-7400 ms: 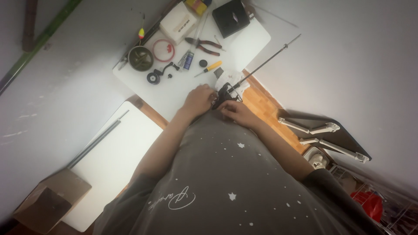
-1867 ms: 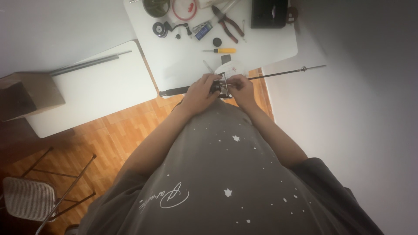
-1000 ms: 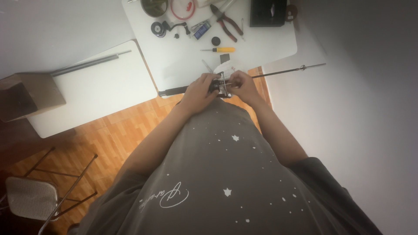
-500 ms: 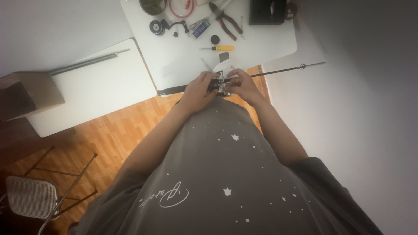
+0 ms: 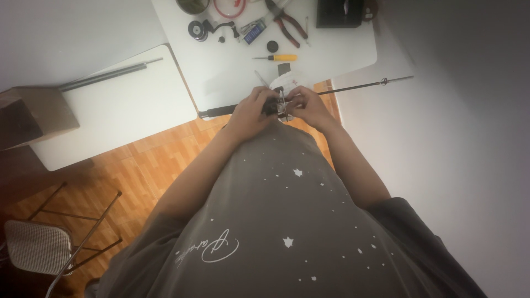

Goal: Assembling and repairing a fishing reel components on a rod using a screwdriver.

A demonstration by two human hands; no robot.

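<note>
Nearest, above the grey star-speckled shirt (image 5: 287,221), the left hand (image 5: 248,113) and right hand (image 5: 309,107) close together from either side around a small dark-and-silver metal fishing reel (image 5: 277,105), which sits between the fingertips at the near edge of the white rectangular table (image 5: 232,77), probably steadied there for fine work. The thin dark fishing rod (image 5: 353,86) runs left and right through the grip, its tip far right. Farther off lie a yellow-handled screwdriver (image 5: 279,57) and red-handled pliers (image 5: 284,25)

Home workshop: tool-strewn white table (image 5: 337,55)
</note>
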